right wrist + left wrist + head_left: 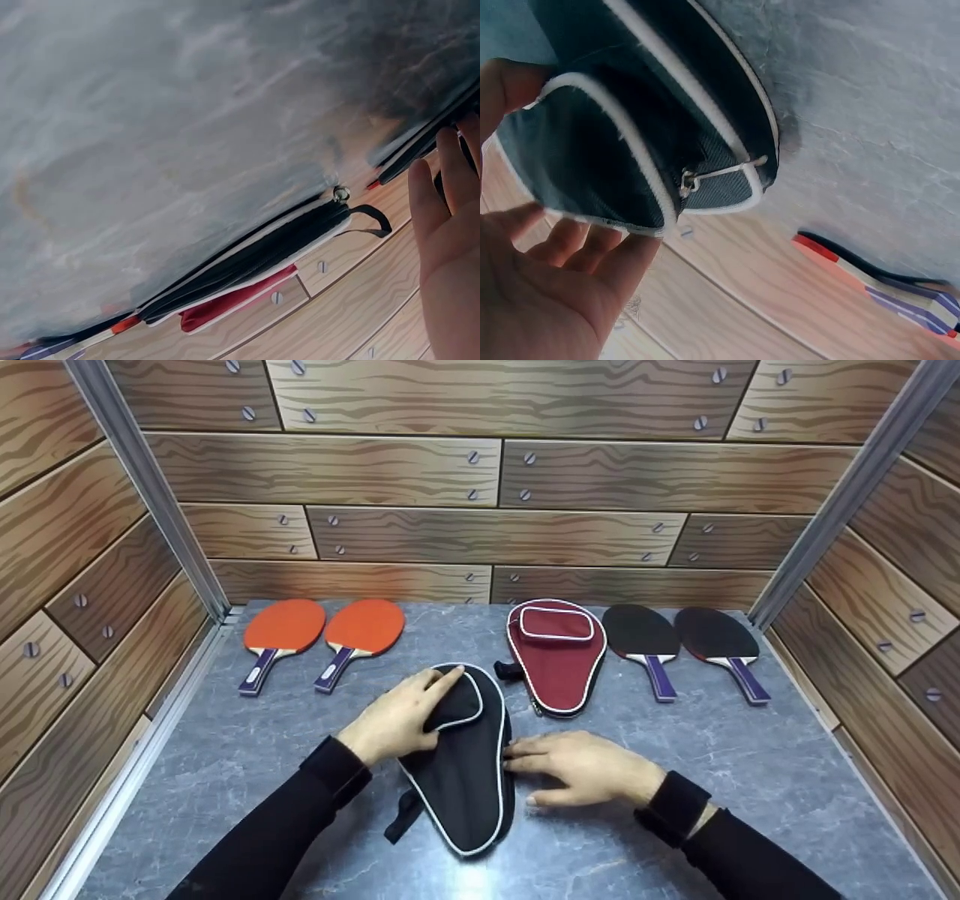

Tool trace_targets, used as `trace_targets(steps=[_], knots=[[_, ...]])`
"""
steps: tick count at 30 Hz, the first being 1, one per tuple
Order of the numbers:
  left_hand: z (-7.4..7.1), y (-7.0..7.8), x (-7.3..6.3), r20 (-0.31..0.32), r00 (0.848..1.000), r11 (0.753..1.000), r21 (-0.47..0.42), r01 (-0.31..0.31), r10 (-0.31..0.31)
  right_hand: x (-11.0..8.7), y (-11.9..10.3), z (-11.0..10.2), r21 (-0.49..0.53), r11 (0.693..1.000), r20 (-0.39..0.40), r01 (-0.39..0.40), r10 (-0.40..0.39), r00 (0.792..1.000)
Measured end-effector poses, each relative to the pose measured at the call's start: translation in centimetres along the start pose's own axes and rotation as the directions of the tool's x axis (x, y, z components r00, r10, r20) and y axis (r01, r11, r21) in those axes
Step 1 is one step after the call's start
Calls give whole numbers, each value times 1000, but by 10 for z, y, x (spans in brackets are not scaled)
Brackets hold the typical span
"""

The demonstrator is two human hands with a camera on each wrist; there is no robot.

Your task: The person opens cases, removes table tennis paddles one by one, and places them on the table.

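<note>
A black table tennis paddle case (469,787) with white piping lies on the table in front of me, its narrow end toward me. My left hand (397,716) grips its wide upper part. In the left wrist view, thumb and fingers span the case's small pocket (577,157), near a zipper pull (690,182). My right hand (585,769) touches the case's right side with extended fingers. A black strap (405,815) sticks out at the case's lower left. Behind it lies a red paddle case (559,671), also with white piping and a small pocket.
Two orange-faced paddles (285,626) (367,626) lie at the back left. At the back right are two black-faced paddles (641,630) (716,634), with purple handles toward me. Wood-patterned walls (420,536) and metal posts (154,495) enclose the grey table (712,765).
</note>
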State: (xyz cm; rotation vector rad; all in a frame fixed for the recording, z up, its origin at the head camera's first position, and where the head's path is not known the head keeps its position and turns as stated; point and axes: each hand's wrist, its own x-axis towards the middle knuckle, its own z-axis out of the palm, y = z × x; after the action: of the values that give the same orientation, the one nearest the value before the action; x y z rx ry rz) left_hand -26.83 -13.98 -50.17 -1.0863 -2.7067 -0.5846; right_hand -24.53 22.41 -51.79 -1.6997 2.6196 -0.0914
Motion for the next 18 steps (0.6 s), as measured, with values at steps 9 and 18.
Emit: trace_targets(steps=[9, 18], knots=[[4, 7, 3, 80, 995, 992, 111, -61, 52, -8, 8, -8, 6, 1000, -12, -25, 25, 1000], [-2, 66, -2, 209, 976, 953, 279, -119, 61, -14, 13, -14, -17, 999, -58, -38, 37, 998]])
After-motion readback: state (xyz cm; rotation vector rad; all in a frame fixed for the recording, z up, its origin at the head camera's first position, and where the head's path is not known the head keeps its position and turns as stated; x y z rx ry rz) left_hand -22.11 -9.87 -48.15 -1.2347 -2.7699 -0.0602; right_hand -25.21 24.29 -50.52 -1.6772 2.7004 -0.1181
